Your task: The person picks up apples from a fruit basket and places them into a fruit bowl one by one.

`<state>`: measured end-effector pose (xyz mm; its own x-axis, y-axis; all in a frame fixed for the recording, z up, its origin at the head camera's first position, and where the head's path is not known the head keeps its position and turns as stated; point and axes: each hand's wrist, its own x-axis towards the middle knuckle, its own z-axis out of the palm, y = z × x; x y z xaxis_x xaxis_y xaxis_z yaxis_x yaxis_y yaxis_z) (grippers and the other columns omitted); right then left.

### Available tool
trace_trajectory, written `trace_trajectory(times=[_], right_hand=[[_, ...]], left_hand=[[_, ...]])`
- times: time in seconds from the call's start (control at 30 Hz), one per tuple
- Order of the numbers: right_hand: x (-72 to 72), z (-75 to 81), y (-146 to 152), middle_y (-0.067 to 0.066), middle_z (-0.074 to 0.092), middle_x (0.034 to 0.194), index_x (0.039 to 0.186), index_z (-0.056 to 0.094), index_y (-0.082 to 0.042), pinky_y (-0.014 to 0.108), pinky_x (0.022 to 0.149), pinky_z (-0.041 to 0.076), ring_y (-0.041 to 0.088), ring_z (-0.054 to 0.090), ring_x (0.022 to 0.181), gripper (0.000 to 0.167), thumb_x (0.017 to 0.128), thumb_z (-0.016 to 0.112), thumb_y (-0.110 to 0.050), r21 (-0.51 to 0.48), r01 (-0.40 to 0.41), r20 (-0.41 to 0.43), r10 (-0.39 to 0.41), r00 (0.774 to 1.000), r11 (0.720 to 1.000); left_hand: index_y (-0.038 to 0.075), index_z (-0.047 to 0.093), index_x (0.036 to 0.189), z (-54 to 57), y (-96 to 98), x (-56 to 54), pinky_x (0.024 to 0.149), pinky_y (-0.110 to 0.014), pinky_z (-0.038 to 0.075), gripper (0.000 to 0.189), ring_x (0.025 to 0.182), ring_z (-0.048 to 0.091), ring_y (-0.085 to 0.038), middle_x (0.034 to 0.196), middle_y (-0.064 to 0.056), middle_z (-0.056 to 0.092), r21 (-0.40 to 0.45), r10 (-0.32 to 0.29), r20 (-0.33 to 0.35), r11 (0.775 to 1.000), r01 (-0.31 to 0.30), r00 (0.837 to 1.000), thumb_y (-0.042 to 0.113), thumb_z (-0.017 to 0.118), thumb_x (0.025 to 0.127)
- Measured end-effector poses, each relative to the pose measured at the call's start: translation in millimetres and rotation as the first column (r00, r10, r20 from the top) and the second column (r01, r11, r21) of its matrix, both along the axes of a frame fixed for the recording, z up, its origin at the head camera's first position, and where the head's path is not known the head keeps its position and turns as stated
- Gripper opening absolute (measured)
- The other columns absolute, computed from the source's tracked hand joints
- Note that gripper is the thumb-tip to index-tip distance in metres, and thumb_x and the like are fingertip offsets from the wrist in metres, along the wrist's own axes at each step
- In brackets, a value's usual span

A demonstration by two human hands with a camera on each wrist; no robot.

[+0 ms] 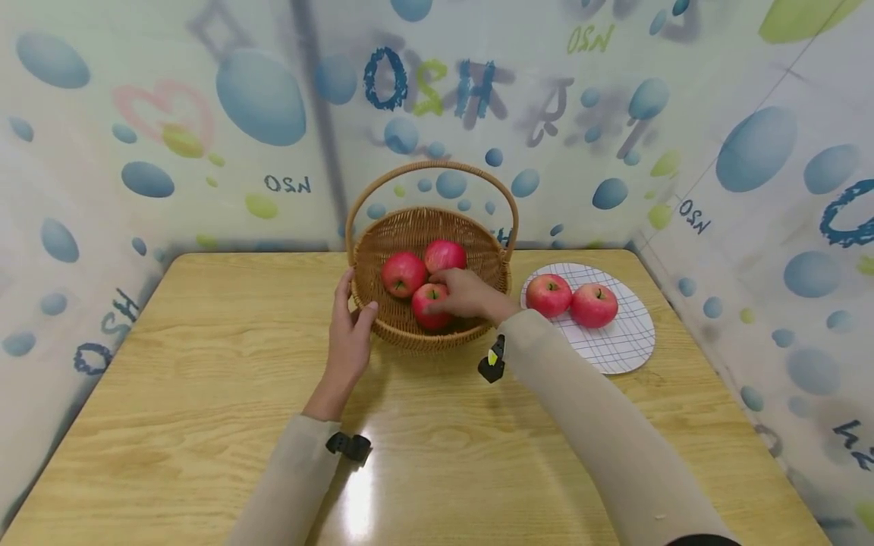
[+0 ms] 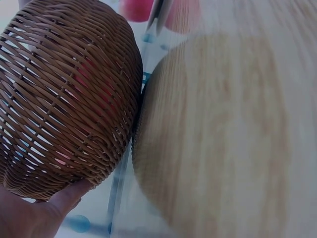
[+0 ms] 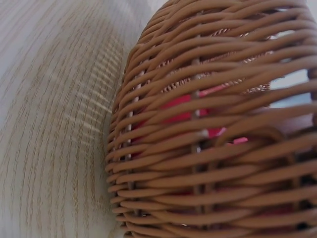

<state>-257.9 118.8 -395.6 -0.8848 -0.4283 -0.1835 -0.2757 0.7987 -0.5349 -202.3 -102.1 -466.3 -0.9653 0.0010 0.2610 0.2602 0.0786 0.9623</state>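
A brown wicker basket (image 1: 423,343) with a tall arched handle (image 1: 433,164) stands at the back middle of the table. Inside are three red apples: one at the left (image 1: 403,274), one behind (image 1: 444,256) and one in front (image 1: 426,305). My right hand (image 1: 471,294) reaches over the right rim and grips the front apple, thumb and fingers around it. At the basket's left side, my left hand (image 1: 350,340) rests with extended fingers and thumb spread against the wicker. In the left wrist view its thumb (image 2: 72,196) touches the outside weave. Red shows through the weave (image 3: 178,111) in the right wrist view.
On the right lies an oval white plate (image 1: 631,341) with a blue grid pattern, bearing two red apples (image 1: 548,296). The light wooden table (image 1: 205,364) extends left and forward. Walls with blue and green spots (image 1: 266,98) close in the back and sides.
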Motion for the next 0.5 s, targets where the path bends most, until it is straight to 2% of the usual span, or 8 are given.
trace_trajectory(times=[0.07, 0.2, 0.27, 0.33, 0.4, 0.5], right_hand=[[0.8, 1.0, -1.6, 0.004, 0.059, 0.092, 0.132, 0.062, -0.005, 0.033, 0.081, 0.042, 0.019, 0.051, 0.085, 0.052, 0.09, 0.076, -0.032, 0.027, -0.003, -0.014, 0.004, 1.0, 1.0], [1.8, 1.7, -1.4, 0.0, 0.051, 0.079, 0.129, 0.062, -0.004, 0.031, 0.075, 0.039, 0.016, 0.047, 0.076, 0.05, 0.09, 0.076, -0.032, 0.066, -0.015, -0.057, 0.018, 0.998, 0.998], [3.0, 3.0, -0.1, -0.001, 0.05, 0.075, 0.126, 0.062, -0.004, 0.032, 0.073, 0.038, 0.015, 0.046, 0.073, 0.047, 0.09, 0.076, -0.031, 0.051, -0.011, -0.075, 0.015, 0.997, 0.999], [4.2, 4.7, 2.1, 0.002, 0.048, 0.072, 0.13, 0.062, -0.004, 0.033, 0.072, 0.039, 0.017, 0.044, 0.069, 0.05, 0.09, 0.076, -0.03, 0.01, 0.004, -0.072, -0.004, 0.997, 1.0], [5.9, 6.7, 4.3, 0.002, 0.056, 0.081, 0.137, 0.059, -0.005, 0.034, 0.077, 0.042, 0.017, 0.048, 0.076, 0.057, 0.09, 0.076, -0.03, -0.03, 0.028, -0.076, -0.03, 0.997, 0.999], [7.2, 9.2, 7.6, 0.007, 0.067, 0.108, 0.146, 0.054, -0.006, 0.036, 0.09, 0.048, 0.02, 0.056, 0.094, 0.065, 0.09, 0.076, -0.031, -0.078, 0.058, -0.079, -0.065, 0.995, 0.995]], left_hand=[[0.025, 0.02, 0.162, -0.5, -0.5, -0.1, 0.098, -0.02, 0.044, 0.062, 0.142, 0.045, -0.035, 0.167, -0.001, 0.02, -0.001, 0.001, -0.005, 1.0, -0.001, 1.0, 0.019, 0.046, 0.106], [0.025, 0.02, 0.162, -1.5, -1.0, -0.2, 0.098, -0.017, 0.043, 0.062, 0.145, 0.041, -0.03, 0.167, -0.001, 0.021, 0.003, 0.004, -0.008, 1.0, -0.004, 1.0, 0.017, 0.045, 0.106], [0.024, 0.02, 0.162, -1.5, -0.8, -0.2, 0.1, -0.02, 0.044, 0.062, 0.146, 0.04, -0.03, 0.167, -0.001, 0.021, 0.007, 0.004, -0.009, 1.0, -0.004, 1.0, 0.015, 0.045, 0.106], [0.024, 0.02, 0.162, -1.1, -0.3, -0.1, 0.104, -0.028, 0.044, 0.062, 0.145, 0.04, -0.031, 0.167, -0.001, 0.02, 0.013, 0.0, -0.008, 1.0, 0.0, 1.0, 0.014, 0.045, 0.106], [0.024, 0.019, 0.162, -0.5, 0.2, 0.3, 0.106, -0.038, 0.044, 0.062, 0.146, 0.04, -0.031, 0.168, -0.001, 0.019, 0.019, -0.008, -0.006, 1.0, 0.008, 1.0, 0.014, 0.045, 0.106], [0.026, 0.019, 0.162, 0.3, 0.3, 0.8, 0.109, -0.048, 0.042, 0.062, 0.144, 0.042, -0.032, 0.168, 0.0, 0.018, 0.021, -0.015, 0.004, 1.0, 0.015, 1.0, 0.016, 0.044, 0.107]])
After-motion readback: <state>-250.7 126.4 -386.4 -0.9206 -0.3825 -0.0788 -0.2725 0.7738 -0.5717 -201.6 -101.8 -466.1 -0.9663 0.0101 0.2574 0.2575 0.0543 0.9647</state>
